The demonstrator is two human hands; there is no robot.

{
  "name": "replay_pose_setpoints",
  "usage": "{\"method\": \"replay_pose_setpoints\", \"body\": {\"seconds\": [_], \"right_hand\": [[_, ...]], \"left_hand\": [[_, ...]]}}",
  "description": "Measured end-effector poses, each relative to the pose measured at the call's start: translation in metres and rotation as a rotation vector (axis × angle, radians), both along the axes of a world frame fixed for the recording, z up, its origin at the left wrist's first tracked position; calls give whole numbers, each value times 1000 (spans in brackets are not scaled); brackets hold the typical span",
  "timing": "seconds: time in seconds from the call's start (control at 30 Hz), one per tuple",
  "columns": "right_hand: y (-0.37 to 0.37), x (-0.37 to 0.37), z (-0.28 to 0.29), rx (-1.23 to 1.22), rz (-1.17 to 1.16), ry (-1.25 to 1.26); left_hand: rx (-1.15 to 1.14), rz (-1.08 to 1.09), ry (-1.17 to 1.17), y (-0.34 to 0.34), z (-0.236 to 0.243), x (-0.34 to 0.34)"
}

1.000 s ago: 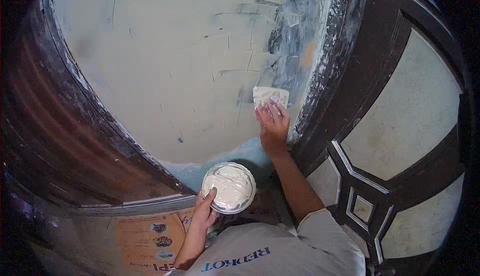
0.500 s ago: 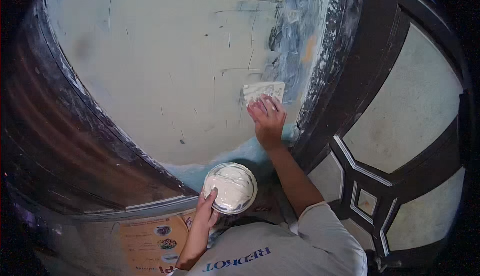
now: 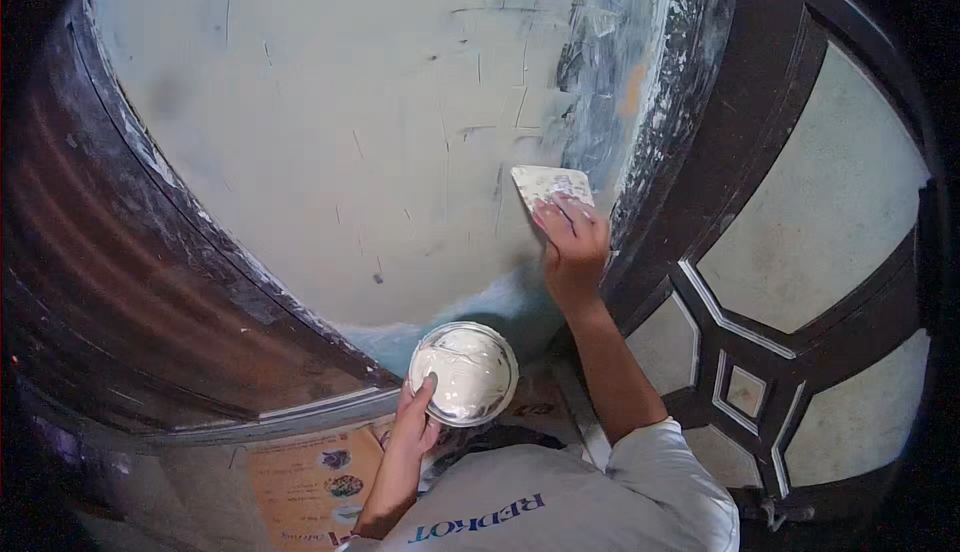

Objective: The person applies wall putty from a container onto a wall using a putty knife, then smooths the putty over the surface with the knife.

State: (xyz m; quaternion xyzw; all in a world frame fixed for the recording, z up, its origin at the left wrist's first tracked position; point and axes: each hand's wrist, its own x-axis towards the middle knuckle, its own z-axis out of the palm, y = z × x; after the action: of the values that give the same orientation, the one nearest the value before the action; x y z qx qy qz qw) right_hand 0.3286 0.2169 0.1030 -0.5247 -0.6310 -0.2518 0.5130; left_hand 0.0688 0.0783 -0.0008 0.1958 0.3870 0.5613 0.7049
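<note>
Shifted leftward along the wall (image 3: 330,132), right hand (image 3: 572,242) presses its clasped putty blade (image 3: 548,184) flat, frame centre-right; left hand (image 3: 415,422) grips the putty bowl (image 3: 464,372) below.

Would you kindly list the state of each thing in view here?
Wall: mostly coated pale, blue patches bare at right and bottom.
Scraper: smeared with white putty, pressed flat on the wall.
Right hand: gripping the scraper.
Bowl: upright, holding white putty.
Left hand: holding the bowl, thumb on its rim.
Door frame: dark, spattered white along its edge.
</note>
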Motion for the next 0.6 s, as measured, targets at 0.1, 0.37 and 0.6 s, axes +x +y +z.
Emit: {"method": "replay_pose_setpoints", "body": {"seconds": [0.1, 0.37, 0.6], "right_hand": [[-6, 8, 2, 10, 68, 14], [23, -8, 23, 120, 135, 45], [-1, -33, -177, -174, -3, -31]], "left_hand": [[24, -22, -29, 0, -3, -8], [-80, 2, 85, -5, 2, -23], [-74, -61, 86, 1, -1, -40]]}}
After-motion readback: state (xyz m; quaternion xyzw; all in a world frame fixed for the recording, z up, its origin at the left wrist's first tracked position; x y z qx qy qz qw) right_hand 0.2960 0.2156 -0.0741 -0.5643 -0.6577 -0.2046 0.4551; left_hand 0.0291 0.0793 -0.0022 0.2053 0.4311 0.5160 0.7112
